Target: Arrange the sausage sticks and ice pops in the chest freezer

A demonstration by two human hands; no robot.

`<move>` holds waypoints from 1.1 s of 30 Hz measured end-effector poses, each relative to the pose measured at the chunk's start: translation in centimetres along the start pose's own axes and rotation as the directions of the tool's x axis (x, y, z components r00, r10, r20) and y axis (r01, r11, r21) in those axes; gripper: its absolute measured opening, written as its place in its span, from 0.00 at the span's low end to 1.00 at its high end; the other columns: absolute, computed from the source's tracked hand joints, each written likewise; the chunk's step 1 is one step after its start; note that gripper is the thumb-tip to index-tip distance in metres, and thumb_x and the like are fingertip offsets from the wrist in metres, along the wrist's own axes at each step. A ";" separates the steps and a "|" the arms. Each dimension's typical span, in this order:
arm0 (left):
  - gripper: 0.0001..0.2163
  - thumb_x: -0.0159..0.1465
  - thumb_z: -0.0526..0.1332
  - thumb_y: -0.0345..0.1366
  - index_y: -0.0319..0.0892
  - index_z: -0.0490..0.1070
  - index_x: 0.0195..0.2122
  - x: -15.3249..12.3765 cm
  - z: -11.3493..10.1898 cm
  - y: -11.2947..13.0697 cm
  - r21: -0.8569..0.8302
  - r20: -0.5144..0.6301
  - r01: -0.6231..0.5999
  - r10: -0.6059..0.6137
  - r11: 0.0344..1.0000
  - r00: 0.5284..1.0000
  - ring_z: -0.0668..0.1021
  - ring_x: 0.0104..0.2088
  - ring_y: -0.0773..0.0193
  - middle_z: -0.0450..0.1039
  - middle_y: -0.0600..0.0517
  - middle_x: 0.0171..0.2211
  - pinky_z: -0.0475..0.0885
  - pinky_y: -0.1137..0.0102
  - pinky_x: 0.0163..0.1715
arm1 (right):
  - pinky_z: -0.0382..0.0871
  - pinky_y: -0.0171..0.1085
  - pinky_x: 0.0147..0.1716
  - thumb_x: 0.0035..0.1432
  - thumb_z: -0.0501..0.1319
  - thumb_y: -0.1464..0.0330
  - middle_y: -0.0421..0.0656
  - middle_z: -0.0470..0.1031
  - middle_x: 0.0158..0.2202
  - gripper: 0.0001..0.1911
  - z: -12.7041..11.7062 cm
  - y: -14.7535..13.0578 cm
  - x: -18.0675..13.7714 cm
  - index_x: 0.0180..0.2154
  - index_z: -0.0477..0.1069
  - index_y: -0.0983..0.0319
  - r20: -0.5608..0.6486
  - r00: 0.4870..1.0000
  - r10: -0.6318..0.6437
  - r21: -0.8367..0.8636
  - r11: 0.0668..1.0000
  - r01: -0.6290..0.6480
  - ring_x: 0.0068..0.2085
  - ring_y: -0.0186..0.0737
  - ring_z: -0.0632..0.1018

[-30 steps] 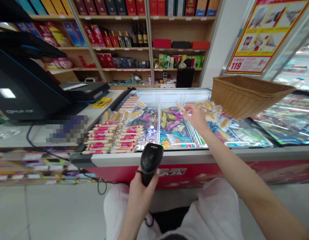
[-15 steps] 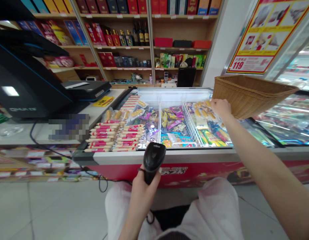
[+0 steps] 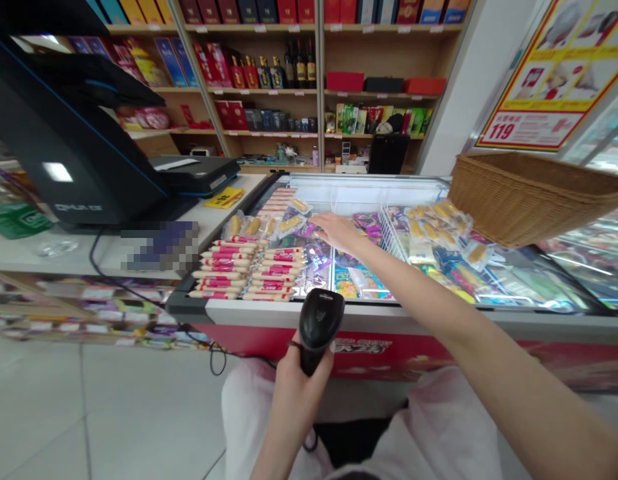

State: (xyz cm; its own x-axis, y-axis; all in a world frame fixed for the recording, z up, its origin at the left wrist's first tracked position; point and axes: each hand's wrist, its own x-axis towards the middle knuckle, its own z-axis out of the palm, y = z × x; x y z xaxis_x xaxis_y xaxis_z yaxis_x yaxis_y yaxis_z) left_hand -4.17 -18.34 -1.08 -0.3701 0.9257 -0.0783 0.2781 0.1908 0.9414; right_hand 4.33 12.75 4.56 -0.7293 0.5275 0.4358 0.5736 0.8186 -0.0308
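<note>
My left hand is wrapped round the handle of a black barcode scanner, held in front of the chest freezer. Over the freezer reaches my right hand, empty, its fingers stretched out to the left. Those fingertips are close to clear packets holding a yellow, cob-shaped food; whether they touch is hard to tell. More such packets form a loose pile on the right, beside the wicker basket. Stacks of stick-shaped packs with red labels lie on the freezer's left end.
A checkout machine with a scale stands on the counter at left. A cable hangs down by the freezer's left corner. Shelves of boxes and bottles line the back. Wire dividers split the freezer.
My right hand has moved left, from the pile by the basket to the packets at left, and its fingers have spread. The view has turned slightly left. The scanner stays in my left hand.
</note>
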 end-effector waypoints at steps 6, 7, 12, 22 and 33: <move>0.26 0.62 0.64 0.51 0.36 0.72 0.54 0.0 -0.7 -1.0 -0.003 0.000 0.011 -0.011 1.000 1.000 0.76 0.22 0.58 0.74 0.52 0.22 0.70 0.68 0.24 | 0.70 0.44 0.53 0.69 0.48 0.79 0.49 0.75 0.58 0.22 2.3 -2.1 5.1 0.59 0.68 0.61 0.101 0.991 0.093 -0.126 0.989 -0.080 0.58 0.47 0.74; 0.26 0.62 0.64 0.50 0.36 0.72 0.54 0.0 -0.7 -1.1 -0.008 -0.006 0.013 -0.013 1.000 1.000 0.77 0.22 0.58 0.74 0.52 0.22 0.70 0.68 0.24 | 0.71 0.44 0.51 0.70 0.47 0.78 0.50 0.77 0.55 0.21 2.5 -2.1 5.5 0.57 0.69 0.61 0.119 0.986 0.114 -0.139 0.986 -0.097 0.56 0.49 0.76; 0.25 0.62 0.64 0.49 0.37 0.72 0.54 0.1 -1.0 -1.1 -0.021 -0.019 0.022 -0.022 1.000 1.000 0.77 0.23 0.57 0.75 0.52 0.22 0.71 0.68 0.25 | 0.71 0.43 0.49 0.70 0.47 0.78 0.53 0.78 0.52 0.18 2.6 -1.9 5.4 0.54 0.70 0.64 0.152 0.981 0.123 -0.157 0.983 -0.099 0.55 0.52 0.77; 0.24 0.58 0.66 0.51 0.38 0.76 0.48 -0.1 -0.2 0.1 -0.039 -0.034 0.034 -0.035 0.999 0.999 0.78 0.22 0.55 0.74 0.52 0.20 0.71 0.67 0.25 | 0.76 0.46 0.43 0.62 0.60 0.71 0.41 0.80 0.34 0.04 1.5 -0.5 -2.1 0.34 0.65 0.57 0.056 0.906 0.419 0.700 0.630 -0.335 0.38 0.45 0.83; 0.22 0.59 0.66 0.52 0.38 0.75 0.44 -0.2 1.4 1.5 -0.010 -0.070 -0.007 0.007 1.000 0.998 0.76 0.21 0.57 0.73 0.53 0.18 0.71 0.68 0.25 | 0.79 0.50 0.47 0.50 0.74 0.58 0.37 0.80 0.29 0.19 0.0 -1.7 -10.0 0.33 0.66 0.57 0.201 0.866 0.458 0.977 -0.025 -0.213 0.38 0.45 0.85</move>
State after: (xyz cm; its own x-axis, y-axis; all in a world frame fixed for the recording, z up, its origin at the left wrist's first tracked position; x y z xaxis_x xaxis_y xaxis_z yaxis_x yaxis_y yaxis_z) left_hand -2.45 -17.81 -0.13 -0.4296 0.9017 -0.0488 0.2719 0.1807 0.9452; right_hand 10.60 6.06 0.31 -0.4442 0.8772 0.1825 -0.2229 0.0891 -0.9708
